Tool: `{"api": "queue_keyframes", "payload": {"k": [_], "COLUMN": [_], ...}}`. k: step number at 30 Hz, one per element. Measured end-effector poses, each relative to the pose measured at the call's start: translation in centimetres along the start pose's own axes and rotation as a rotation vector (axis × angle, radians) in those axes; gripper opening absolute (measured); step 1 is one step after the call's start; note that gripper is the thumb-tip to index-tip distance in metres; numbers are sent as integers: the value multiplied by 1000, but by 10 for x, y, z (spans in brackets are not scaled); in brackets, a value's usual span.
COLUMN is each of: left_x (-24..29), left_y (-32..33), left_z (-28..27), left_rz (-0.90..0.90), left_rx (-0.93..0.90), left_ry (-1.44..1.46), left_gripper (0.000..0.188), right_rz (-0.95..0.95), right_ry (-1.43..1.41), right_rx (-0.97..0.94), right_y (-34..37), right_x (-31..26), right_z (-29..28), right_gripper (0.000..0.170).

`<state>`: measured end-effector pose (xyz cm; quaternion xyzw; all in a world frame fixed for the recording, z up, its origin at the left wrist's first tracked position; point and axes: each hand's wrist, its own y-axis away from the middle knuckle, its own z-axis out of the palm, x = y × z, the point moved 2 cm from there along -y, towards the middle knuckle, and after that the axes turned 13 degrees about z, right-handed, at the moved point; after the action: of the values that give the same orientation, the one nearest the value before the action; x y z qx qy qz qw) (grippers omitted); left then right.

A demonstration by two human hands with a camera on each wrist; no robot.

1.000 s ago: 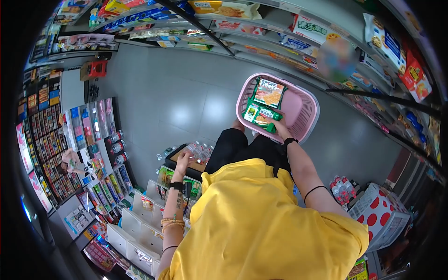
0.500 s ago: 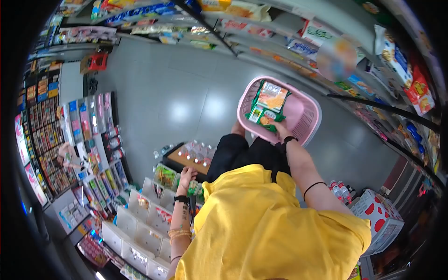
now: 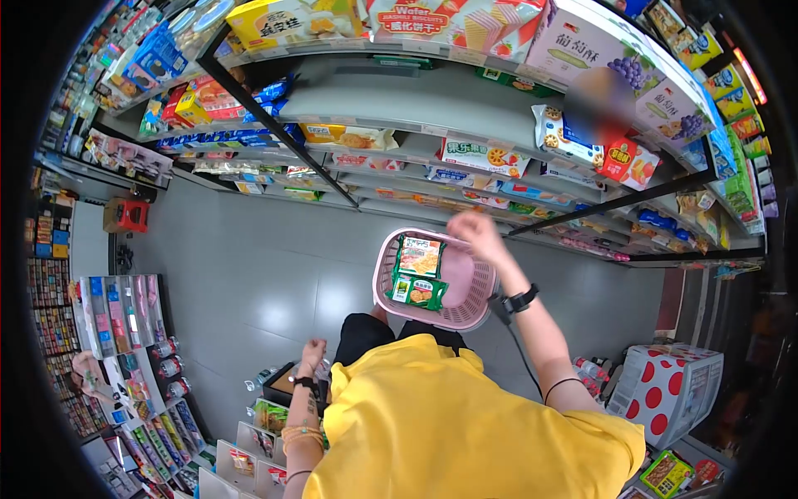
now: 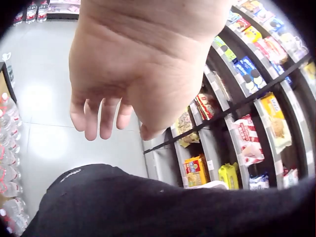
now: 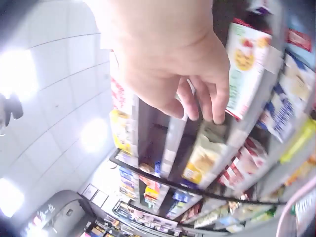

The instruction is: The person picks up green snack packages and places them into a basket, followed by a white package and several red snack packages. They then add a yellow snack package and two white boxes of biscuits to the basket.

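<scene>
My right hand (image 3: 478,235) is raised over the upper right rim of a pink basket (image 3: 467,279), with nothing in it. The right wrist view shows its fingers (image 5: 207,101) loosely bent in front of the snack shelves. Inside the basket lie a square food pack (image 3: 420,256) in green wrapping with a pale label, and below it a green biscuit pack (image 3: 418,293). Low by my side, my left hand (image 3: 312,356) hangs relaxed. Its fingers (image 4: 106,118) dangle above the dark trousers (image 4: 148,207) in the left wrist view, holding nothing.
Shelves (image 3: 399,91) of packaged snacks run across the front, crossed by black bars. Bottles (image 4: 10,163) and white bins (image 3: 237,461) stand at my left. A white box with red dots (image 3: 665,391) is on the right.
My right hand has let go of the green biscuit pack and risen out of the basket. The head view has tilted up, showing more shelves; the left hand stays low.
</scene>
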<state>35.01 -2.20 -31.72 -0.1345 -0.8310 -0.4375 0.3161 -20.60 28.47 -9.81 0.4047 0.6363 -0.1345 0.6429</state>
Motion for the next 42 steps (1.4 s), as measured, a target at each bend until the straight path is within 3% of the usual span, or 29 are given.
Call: {"api": "queue_keyframes", "payload": {"k": [3,6,8,10,15,16,18,21,25,26,28,31,34,35,38,42], "left_x": [32,49,53,49,-39,-57,-69,-116,-150,-145,-127,-120,-107,-99,-59,-36], "left_y": [-26,-41,-40,-31,-4,0,24,47,55,53,48,21,-7,-16,-25,-27], "left_z": [-1,-9,-12,-15,2,8,16,40,68,72,68,65,54,48,30,18], "left_rz": [134,175,181,160,37,19,-70,-198,-169,-191,-230,-124,-75,-54,16,67], "left_rx": [50,71,104,146,231,243,250,235,231,210,170,204,236,242,261,251], "left_ry": [25,77,107,118,187,191,225,364,439,419,370,245,232,216,218,233], "left_gripper": [34,34,35,35,35,35,34,26,27,27,29,32,43,43,38,35], "right_rz": [-335,-523,-432,-205,148,114,165,78,-140,-236,-108,-203,-48,25,-217,-210], "right_ry": [426,889,1063,1323,1523,1586,1616,1623,1621,1599,1511,1438,1280,1243,1145,1121], "right_rx": [500,799,766,797,589,624,633,690,725,657,503,592,555,460,301,407], "right_y": [-5,-56,-96,-134,-193,-195,-222,-234,-187,-169,-139,-109,-107,-110,-121,-127], "right_x": [-133,-181,-194,-196,-208,-207,-197,-191,-220,-231,-249,-254,-244,-240,-225,-221], "right_z": [-47,-89,-113,-128,-154,-155,-177,-187,-129,-108,-69,-44,-62,-71,-101,-107], "right_gripper": [25,54,70,83,81,76,72,68,64,68,80,95,108,119,124,118]}}
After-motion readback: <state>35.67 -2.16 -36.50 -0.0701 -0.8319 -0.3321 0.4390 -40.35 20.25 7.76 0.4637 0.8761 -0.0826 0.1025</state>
